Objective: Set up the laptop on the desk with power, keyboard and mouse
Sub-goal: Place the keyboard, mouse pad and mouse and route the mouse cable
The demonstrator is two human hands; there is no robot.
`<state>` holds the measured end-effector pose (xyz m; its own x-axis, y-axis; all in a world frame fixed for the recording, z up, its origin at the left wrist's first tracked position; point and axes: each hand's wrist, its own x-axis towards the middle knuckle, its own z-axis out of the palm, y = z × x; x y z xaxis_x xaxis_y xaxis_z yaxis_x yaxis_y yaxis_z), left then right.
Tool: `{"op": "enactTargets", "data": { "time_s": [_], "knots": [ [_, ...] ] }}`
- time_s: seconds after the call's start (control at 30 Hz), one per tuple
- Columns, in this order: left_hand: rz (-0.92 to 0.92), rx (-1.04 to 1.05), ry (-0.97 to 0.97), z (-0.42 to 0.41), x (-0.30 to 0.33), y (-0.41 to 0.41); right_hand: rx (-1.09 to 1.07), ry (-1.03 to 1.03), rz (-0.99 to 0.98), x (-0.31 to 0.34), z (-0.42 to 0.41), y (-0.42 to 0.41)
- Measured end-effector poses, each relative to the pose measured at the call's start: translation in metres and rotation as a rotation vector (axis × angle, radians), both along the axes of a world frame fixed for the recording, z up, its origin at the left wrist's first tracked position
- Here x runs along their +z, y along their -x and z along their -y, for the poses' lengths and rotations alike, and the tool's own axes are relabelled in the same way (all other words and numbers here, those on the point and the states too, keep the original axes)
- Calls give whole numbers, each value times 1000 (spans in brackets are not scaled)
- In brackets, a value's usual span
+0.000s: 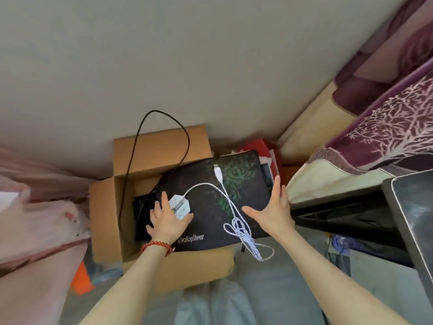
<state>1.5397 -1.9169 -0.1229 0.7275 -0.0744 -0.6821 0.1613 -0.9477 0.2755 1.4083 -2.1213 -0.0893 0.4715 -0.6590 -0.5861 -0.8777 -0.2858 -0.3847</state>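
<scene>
nearest the camera, two bare forearms reach forward over grey trousers. the left hand (167,221), with a red bead bracelet (157,245) at the wrist, lies on the left part of a dark mouse pad (218,202), fingers spread and fairly straight, thumb touching a white mouse (180,206) that sits on the pad; whether it actually grips the mouse cannot be told. the right hand (273,211) is wide open, fingers straight, palm toward the pad's right edge, touching or just beside it. the mouse's white cable (236,221) loops across the pad, its coiled part hanging over the near edge, its plug (218,173) lying near the far side of the pad. the pad rests across an open cardboard box (161,151) on the floor; something black lies inside the box under it, too hidden to name. a black cord (164,118) arches up out of the box against the wall. at right stands the corner of a dark desk (412,207), beyond it a bed with a purple patterned cover (386,127).
</scene>
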Motion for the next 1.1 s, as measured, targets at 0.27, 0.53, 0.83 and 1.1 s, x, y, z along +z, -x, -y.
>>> {"op": "enactTargets", "data": {
  "time_s": [0.27, 0.53, 0.83, 1.1],
  "knots": [
    [37, -53, 113, 8, -7, 0, -162, -27, 5, -3, 10, -10],
    [10, 141, 511, 37, 50, 16, -52, 107, 119, 58, -39, -22],
    [-137, -32, 442, 16, 83, 39, -144, -230, 154, 85, -52, -20],
    [181, -79, 292, 26, 81, 52, -239, -501, 448, 86, -50, -13]
  ]
}}
